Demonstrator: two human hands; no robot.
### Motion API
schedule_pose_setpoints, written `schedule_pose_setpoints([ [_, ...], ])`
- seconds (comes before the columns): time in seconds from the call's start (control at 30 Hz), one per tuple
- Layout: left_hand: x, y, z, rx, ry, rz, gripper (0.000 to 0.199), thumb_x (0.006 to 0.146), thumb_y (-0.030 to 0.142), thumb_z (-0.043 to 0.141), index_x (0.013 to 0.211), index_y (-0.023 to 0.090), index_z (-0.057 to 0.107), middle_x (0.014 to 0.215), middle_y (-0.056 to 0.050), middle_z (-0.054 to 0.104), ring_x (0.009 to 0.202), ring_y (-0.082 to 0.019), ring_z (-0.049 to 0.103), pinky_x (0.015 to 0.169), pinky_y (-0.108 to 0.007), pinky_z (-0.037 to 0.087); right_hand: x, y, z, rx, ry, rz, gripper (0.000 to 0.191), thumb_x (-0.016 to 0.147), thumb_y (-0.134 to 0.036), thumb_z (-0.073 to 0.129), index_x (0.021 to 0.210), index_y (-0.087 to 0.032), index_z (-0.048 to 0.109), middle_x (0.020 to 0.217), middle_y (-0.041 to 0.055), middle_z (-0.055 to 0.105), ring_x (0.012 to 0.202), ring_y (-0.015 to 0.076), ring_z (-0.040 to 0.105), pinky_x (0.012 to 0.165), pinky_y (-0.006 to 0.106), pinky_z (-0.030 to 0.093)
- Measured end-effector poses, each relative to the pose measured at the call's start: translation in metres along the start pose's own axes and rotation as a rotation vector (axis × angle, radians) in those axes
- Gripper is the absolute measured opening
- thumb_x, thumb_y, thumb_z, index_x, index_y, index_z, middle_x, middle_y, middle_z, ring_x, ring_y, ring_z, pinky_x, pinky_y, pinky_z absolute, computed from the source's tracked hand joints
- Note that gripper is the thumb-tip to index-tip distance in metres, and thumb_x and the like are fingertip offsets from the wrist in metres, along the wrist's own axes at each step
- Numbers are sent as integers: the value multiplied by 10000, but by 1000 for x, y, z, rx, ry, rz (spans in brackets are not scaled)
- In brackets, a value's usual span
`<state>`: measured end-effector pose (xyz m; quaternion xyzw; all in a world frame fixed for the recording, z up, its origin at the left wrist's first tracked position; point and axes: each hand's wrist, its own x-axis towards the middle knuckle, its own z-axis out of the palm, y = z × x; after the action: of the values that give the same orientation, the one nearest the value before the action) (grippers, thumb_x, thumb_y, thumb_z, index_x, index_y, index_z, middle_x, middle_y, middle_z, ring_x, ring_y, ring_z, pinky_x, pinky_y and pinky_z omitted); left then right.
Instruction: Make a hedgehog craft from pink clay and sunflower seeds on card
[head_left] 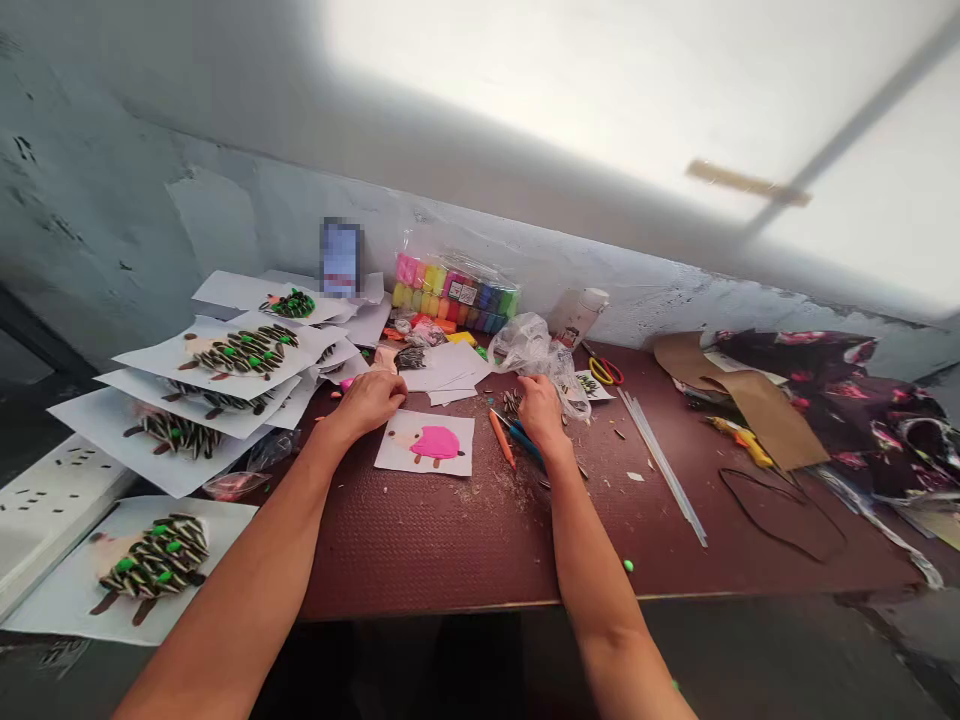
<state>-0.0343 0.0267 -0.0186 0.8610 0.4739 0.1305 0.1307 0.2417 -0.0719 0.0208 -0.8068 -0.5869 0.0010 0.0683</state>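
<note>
A small white card (386, 455) lies between my hands, with a hedgehog on it whose body is bright pink clay. My left hand (371, 400) is closed at the card's upper left, its fingers curled; what they hold, if anything, is hidden. To the right, my right hand (540, 412) reaches down with bent fingers at a small heap of striped sunflower seeds (512, 402). Whether a seed is in its fingertips is too small to see. An orange pen (502, 440) and a blue-handled tool (527, 442) lie between the card and my right wrist.
Stacked seed-covered hedgehog cards (225, 350) stand at left, above another card (150, 570). Clay packs (457, 295), a clear plastic bag (525, 345), a white bottle (581, 318) and scissors (604, 370) line the back. Glue sticks (664, 470) and a yellow glue gun (742, 442) lie right.
</note>
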Motion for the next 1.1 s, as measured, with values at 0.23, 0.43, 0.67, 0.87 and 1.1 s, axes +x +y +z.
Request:
schedule_pose_setpoints([
  [0.23, 0, 1, -3, -12, -15, 23, 293, 841, 183, 520, 941, 166, 794, 1000, -120, 767, 1002, -284, 681, 861, -348, 511, -4, 14, -12, -168, -135, 242, 404, 944, -54, 426, 1232, -75, 708, 1224, 243, 695, 1154, 286, 667, 911, 322, 490],
  [0.43, 0, 3, -5, 43, -48, 22, 309, 858, 194, 501, 959, 170, 793, 1009, -125, 766, 1006, -283, 679, 846, -347, 509, -13, 3, -3, -169, -172, 191, 380, 943, -52, 440, 1164, -45, 749, 1208, 282, 699, 1186, 309, 661, 897, 319, 500],
  [0.67, -1, 5, -8, 11, -60, 22, 291, 849, 179, 516, 925, 185, 796, 1010, -128, 770, 1027, -296, 678, 865, -361, 512, -12, -11, -9, -130, 91, 125, 452, 985, -88, 377, 1341, -122, 652, 1442, 191, 591, 1306, 273, 563, 1068, 335, 418],
  [0.87, -3, 9, -13, 11, -81, 18, 270, 868, 173, 527, 938, 182, 787, 1035, -121, 773, 1048, -290, 673, 850, -339, 499, 4, 7, -12, -111, 69, 315, 406, 950, -80, 452, 1281, -90, 687, 1220, 236, 710, 1183, 311, 662, 960, 360, 475],
  [1.1, -4, 9, -12, 4, -46, 35, 286, 860, 172, 519, 940, 177, 794, 1008, -125, 772, 1035, -290, 682, 861, -337, 508, 12, 13, -2, -77, -50, 111, 403, 986, -124, 393, 1148, -151, 761, 1147, 142, 758, 1088, 220, 692, 871, 242, 465],
])
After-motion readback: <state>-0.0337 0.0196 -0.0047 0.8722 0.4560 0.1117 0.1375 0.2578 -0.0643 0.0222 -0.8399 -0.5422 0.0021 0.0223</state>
